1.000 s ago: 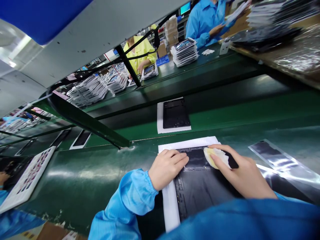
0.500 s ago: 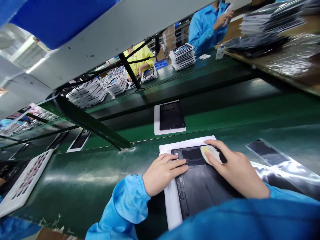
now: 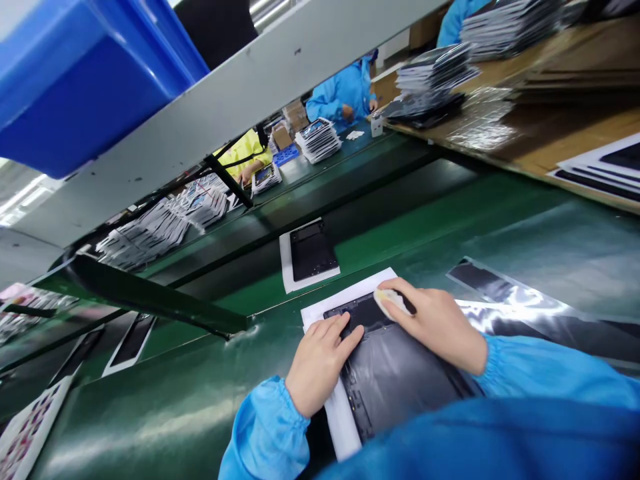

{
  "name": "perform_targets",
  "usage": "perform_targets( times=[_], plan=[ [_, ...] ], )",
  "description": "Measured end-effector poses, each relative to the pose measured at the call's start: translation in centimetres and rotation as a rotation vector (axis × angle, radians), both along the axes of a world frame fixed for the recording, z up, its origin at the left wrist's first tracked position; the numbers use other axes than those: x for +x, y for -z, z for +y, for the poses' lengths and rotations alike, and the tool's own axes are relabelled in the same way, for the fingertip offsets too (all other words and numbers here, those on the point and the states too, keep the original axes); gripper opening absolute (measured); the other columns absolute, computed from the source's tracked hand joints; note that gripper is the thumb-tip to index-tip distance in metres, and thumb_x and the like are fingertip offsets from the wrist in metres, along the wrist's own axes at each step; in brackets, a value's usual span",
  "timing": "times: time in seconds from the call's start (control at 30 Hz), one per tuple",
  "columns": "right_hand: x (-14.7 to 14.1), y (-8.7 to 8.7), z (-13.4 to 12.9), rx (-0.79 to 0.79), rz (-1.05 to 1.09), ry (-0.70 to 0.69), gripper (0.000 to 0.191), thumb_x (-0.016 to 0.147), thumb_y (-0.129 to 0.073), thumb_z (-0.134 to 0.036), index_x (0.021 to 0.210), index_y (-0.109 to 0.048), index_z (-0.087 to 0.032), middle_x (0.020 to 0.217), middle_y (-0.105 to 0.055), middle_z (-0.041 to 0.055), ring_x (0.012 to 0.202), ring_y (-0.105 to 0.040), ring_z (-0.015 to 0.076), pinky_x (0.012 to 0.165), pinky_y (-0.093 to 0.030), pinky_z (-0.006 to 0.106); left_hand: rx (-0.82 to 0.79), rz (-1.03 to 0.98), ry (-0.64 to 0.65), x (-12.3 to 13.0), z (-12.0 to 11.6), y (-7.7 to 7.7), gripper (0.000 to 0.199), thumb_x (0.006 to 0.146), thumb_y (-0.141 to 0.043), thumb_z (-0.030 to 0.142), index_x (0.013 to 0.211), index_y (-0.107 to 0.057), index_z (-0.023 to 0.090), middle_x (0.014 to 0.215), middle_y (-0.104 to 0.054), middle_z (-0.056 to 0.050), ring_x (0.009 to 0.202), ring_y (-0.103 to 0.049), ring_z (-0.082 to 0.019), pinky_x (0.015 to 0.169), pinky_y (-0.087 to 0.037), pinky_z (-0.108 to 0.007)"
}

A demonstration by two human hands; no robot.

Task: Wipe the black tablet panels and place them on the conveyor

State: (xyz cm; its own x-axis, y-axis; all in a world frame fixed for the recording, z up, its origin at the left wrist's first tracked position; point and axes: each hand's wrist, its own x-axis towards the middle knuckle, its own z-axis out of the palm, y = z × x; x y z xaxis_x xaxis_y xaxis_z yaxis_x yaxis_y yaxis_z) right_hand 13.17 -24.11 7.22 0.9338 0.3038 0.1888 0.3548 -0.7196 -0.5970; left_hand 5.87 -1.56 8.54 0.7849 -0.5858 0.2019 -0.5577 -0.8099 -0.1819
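A black tablet housing [image 3: 405, 373] lies on white paper [image 3: 345, 427] at the front of the green bench, its lower part hidden by my blue sleeve and clothing. My left hand [image 3: 320, 357] rests on the housing's upper left edge, fingers stretched out and apart. Between the thumb and fingers of my right hand [image 3: 435, 327] is a whitish-yellow wiping pad [image 3: 389, 301], pressed against the housing's upper right part. Beside my right forearm lie clear plastic film sheets [image 3: 505, 290].
Another black panel on paper [image 3: 315, 257] lies on the green conveyor beyond. A slanted green post [image 3: 160, 297] stands at left, under a grey shelf bearing a blue bin [image 3: 100, 87]. Stacked panels [image 3: 435, 77] sit on a wooden board at right. Co-workers [image 3: 345, 93] are across the line.
The view has shifted to the right and tilted. My right hand still holds the pad at the housing's upper right; my left hand stays at its upper left, fingers slightly moved.
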Motion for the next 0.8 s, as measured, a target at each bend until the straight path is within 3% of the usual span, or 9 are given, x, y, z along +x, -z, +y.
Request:
perform_targets(
  times=[0.1, 0.23, 0.3, 0.43, 0.53, 0.6, 0.67, 0.8],
  plan=[
    [-0.7, 0.1, 0.0, 0.067, 0.039, -0.044, 0.037, 0.091, -0.034, -0.048, 0.102, -0.063, -0.028, 0.069, -0.071, -0.0004, 0.057, -0.066, 0.0213, 0.056, -0.041, 0.029, 0.010, 0.016, -0.005, 0.0, -0.1, -0.1, 0.050, 0.084, -0.044, 0.001, 0.123, -0.061, 0.026, 0.128, -0.062, -0.006, 0.111, -0.061, -0.020, 0.089, -0.055, -0.034],
    [-0.9, 0.1, -1.2, 0.197, 0.118, 0.041, 0.038, 0.086, -0.040, -0.054, 0.100, -0.063, -0.027, 0.055, -0.063, -0.0037, 0.041, -0.053, 0.0175, 0.052, -0.039, 0.030, -0.018, 0.006, -0.011, 0.1, -0.8, -0.1, 0.046, 0.088, -0.043, 0.005, 0.124, -0.061, 0.026, 0.120, -0.065, -0.008, 0.105, -0.062, -0.021, 0.084, -0.056, -0.035],
    [-0.9, 0.3, -1.9, 0.346, 0.178, 0.089, 0.038, 0.081, -0.048, -0.055, 0.100, -0.064, -0.027, 0.061, -0.066, -0.0030, 0.043, -0.053, 0.0164, 0.052, -0.043, 0.030, -0.037, -0.010, -0.018, 0.5, -1.7, -0.1, 0.042, 0.091, -0.042, 0.008, 0.124, -0.061, 0.026, 0.110, -0.066, -0.010, 0.097, -0.064, -0.021, 0.079, -0.057, -0.036],
    [-0.6, 0.8, -3.1, 0.781, 0.362, 0.334, 0.049, 0.065, -0.063, -0.060, 0.095, -0.069, -0.021, 0.088, -0.072, 0.0067, 0.072, -0.064, 0.0225, 0.054, -0.050, 0.031, -0.126, 0.038, 0.022, 2.2, -4.1, -0.3, 0.034, 0.093, -0.047, 0.015, 0.120, -0.062, 0.028, 0.106, -0.065, -0.007, 0.090, -0.063, -0.021, 0.075, -0.055, -0.037],
    [-0.5, 1.2, -4.0, 0.916, 0.488, 0.445, 0.056, 0.056, -0.065, -0.067, 0.080, -0.070, -0.017, 0.076, -0.071, 0.0092, 0.067, -0.062, 0.0241, 0.052, -0.050, 0.033, -0.199, 0.098, -0.129, 4.3, -4.9, -0.7, 0.018, 0.091, -0.056, 0.024, 0.107, -0.064, 0.022, 0.095, -0.065, -0.006, 0.087, -0.062, -0.023, 0.073, -0.054, -0.037],
    [-0.5, 1.3, -4.6, 0.959, 0.527, 0.420, 0.054, 0.055, -0.066, -0.069, 0.074, -0.070, -0.018, 0.076, -0.071, 0.0091, 0.072, -0.064, 0.0256, 0.065, -0.054, 0.036, -0.215, 0.128, -0.226, 5.6, -4.9, -0.7, 0.010, 0.089, -0.059, 0.025, 0.095, -0.064, 0.018, 0.089, -0.064, -0.005, 0.085, -0.061, -0.023, 0.073, -0.053, -0.037],
    [-0.6, 1.3, -5.0, 0.998, 0.585, 0.355, 0.053, 0.055, -0.069, -0.069, 0.075, -0.071, -0.019, 0.085, -0.073, 0.0096, 0.083, -0.066, 0.0284, 0.077, -0.054, 0.039, -0.224, 0.141, -0.244, 6.7, -4.7, -0.7, 0.007, 0.090, -0.058, 0.022, 0.085, -0.062, 0.018, 0.086, -0.064, -0.004, 0.083, -0.061, -0.021, 0.075, -0.053, -0.035],
    [-1.1, 1.2, -5.1, 0.990, 0.639, 0.235, 0.054, 0.059, -0.069, -0.068, 0.088, -0.074, -0.023, 0.096, -0.075, 0.0098, 0.094, -0.066, 0.0334, 0.082, -0.054, 0.044, -0.239, 0.177, -0.225, 7.7, -4.2, -0.4, 0.009, 0.090, -0.057, 0.016, 0.080, -0.057, 0.018, 0.096, -0.066, -0.005, 0.089, -0.062, -0.020, 0.082, -0.052, -0.034]
  ],
)
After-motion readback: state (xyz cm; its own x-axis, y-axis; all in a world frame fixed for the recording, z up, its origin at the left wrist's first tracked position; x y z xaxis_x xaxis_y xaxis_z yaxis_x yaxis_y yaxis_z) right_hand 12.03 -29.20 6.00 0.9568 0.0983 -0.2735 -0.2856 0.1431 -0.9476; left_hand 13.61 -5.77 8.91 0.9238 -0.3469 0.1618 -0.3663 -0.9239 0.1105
